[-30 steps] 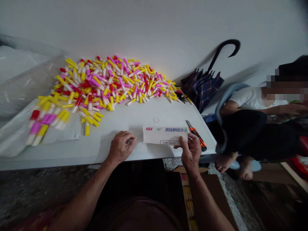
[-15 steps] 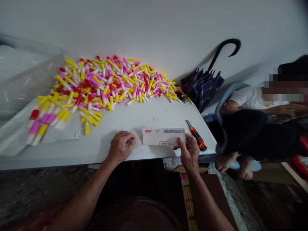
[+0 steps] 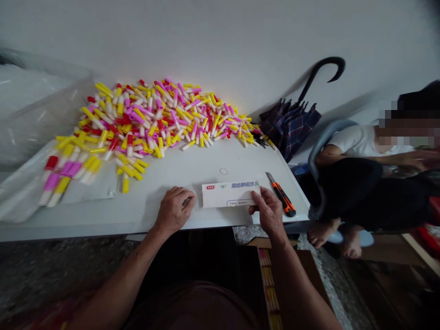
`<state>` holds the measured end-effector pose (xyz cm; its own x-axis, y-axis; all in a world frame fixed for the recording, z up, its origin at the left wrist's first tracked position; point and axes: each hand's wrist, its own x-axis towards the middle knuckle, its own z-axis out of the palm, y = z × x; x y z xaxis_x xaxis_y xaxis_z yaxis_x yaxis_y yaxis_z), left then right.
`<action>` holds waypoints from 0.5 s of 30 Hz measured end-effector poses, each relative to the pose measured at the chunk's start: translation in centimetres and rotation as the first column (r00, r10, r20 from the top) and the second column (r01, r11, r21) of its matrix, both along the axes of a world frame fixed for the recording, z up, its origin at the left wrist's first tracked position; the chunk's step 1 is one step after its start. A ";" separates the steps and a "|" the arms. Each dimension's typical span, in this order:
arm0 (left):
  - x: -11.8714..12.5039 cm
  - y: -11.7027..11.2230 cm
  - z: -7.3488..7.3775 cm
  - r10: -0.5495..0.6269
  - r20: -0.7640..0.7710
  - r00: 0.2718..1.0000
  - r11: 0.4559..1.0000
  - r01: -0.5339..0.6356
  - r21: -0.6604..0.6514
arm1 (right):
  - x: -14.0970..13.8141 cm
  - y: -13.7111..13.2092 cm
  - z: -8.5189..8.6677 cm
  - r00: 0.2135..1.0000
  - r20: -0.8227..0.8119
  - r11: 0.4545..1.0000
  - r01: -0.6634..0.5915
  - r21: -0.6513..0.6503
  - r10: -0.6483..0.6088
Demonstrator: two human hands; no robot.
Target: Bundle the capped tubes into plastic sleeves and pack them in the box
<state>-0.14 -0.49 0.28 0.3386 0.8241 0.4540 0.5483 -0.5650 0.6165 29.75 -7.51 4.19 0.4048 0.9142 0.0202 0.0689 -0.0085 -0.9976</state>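
In my right hand (image 3: 271,211) is a printed white card (image 3: 228,195), pinched at its right end between thumb and fingers. It bears a red logo and a line of large Chinese characters, and is held just over the front of the white table (image 3: 199,169). My left hand (image 3: 175,208) rests at the table's front edge, left of the card and apart from it. Its fingers are curled in, and a dark spot shows by the thumb; I cannot make out what it is. Beyond both hands lies a big pile of small plastic tubes (image 3: 161,119) in yellow, pink, red and white.
An orange and black utility knife (image 3: 282,197) lies right of my right hand. Clear plastic bags (image 3: 34,119) cover the table's left side. A plaid umbrella (image 3: 292,126) leans on the wall. Below stands a cardboard box (image 3: 309,279) with packed tubes. A person (image 3: 357,183) sits at right.
The card has shifted slightly left and tilted, and more of my right thumb and fingers show at its end. My left hand stays nearly where it was.
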 end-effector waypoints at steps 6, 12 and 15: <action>0.1 -0.1 0.1 -0.004 -0.003 1.000 1.000 0.004 0.016 | 0.1 -0.2 -0.4 0.999 0.040 1.000 0.020 0.014 -0.021; 0.2 -0.2 0.2 -0.005 -0.015 1.000 1.000 0.005 0.021 | 0.5 0.0 -0.2 0.999 -0.009 0.999 -0.044 -0.021 0.044; 0.2 -0.2 0.2 -0.018 -0.032 0.999 1.000 0.019 0.013 | 0.8 0.9 0.4 0.996 -0.047 0.991 -0.074 -0.113 0.069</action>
